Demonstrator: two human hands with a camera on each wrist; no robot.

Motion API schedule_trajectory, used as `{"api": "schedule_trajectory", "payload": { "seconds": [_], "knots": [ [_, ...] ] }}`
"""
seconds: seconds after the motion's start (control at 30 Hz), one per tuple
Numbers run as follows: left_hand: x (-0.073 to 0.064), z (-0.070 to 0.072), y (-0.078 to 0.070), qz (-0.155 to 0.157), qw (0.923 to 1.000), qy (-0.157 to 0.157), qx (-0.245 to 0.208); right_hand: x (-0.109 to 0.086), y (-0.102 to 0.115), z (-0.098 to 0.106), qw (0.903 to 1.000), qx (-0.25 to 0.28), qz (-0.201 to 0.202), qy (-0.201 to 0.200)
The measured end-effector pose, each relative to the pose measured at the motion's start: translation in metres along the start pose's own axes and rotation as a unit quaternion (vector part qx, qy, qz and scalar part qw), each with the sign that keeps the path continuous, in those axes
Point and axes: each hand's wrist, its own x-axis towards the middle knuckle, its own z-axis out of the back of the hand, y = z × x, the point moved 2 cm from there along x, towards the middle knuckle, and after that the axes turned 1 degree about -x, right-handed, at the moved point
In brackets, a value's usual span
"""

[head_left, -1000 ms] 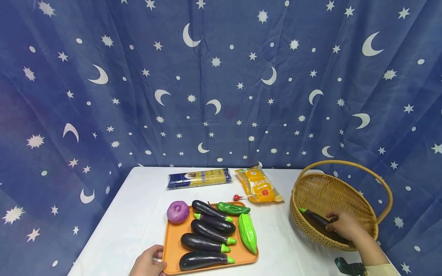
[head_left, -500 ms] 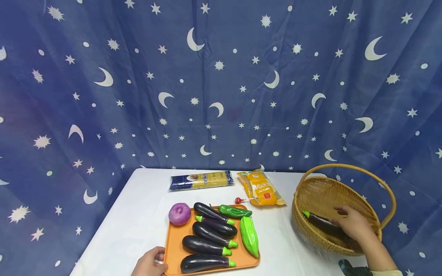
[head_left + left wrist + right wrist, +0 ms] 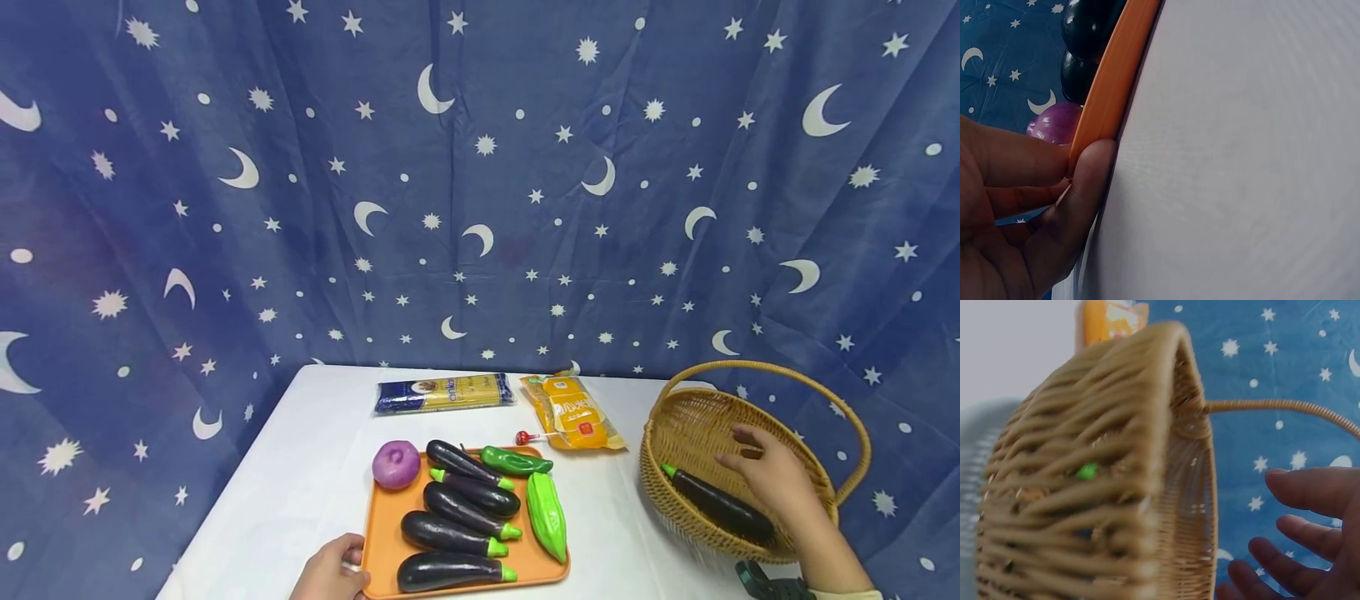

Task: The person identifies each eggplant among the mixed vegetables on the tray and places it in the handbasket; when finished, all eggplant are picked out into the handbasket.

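My left hand (image 3: 330, 569) pinches the left edge of an orange tray (image 3: 384, 575) between thumb and fingers; the left wrist view shows the thumb (image 3: 1088, 172) under the rim. On the tray lie several dark eggplants (image 3: 450, 533) with green stems, a purple onion (image 3: 396, 464), a green pepper (image 3: 516, 460) and a light green ridged vegetable (image 3: 546, 517). At the right, my right hand (image 3: 776, 475) hovers over a wicker basket (image 3: 660, 508), fingers spread and holding nothing. One eggplant (image 3: 720, 504) rests inside the basket below it. The right wrist view has the hand beside the basket's rim (image 3: 1166, 456).
Behind the tray lie a blue and yellow pasta packet (image 3: 444, 393), an orange snack bag (image 3: 573, 414) and a red lollipop (image 3: 525, 437). The basket handle (image 3: 780, 373) arches up over its opening. A starry blue curtain (image 3: 480, 183) hangs behind the white table (image 3: 247, 517).
My right hand has let go of the eggplant in the basket and lifted up and to the right. My left hand still holds the tray edge. The head view has shifted slightly.
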Motion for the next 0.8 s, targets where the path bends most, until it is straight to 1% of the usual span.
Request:
{"api": "schedule_trajectory", "payload": {
  "seconds": [0.1,0.23,0.4,0.57,0.8],
  "knots": [
    [-0.002,0.000,-0.001,0.006,1.0000,-0.003,0.000,-0.001,0.008,0.000,0.9999,0.011,0.010,-0.009],
    [-0.004,-0.001,-0.002,0.003,0.9999,-0.009,-0.008,-0.002,0.018,-0.001,0.9991,0.021,0.030,-0.019],
    [-0.005,-0.003,-0.003,0.001,0.9998,-0.006,-0.022,-0.006,0.033,-0.005,0.9971,0.057,0.049,-0.009],
    [-0.007,-0.004,-0.003,-0.017,0.9997,-0.007,-0.014,-0.006,0.049,-0.007,0.9940,0.082,0.073,0.005],
    [-0.005,-0.003,-0.004,0.022,0.9995,-0.016,-0.015,0.001,0.072,-0.018,0.9906,0.095,0.099,0.004]
  ]
}}
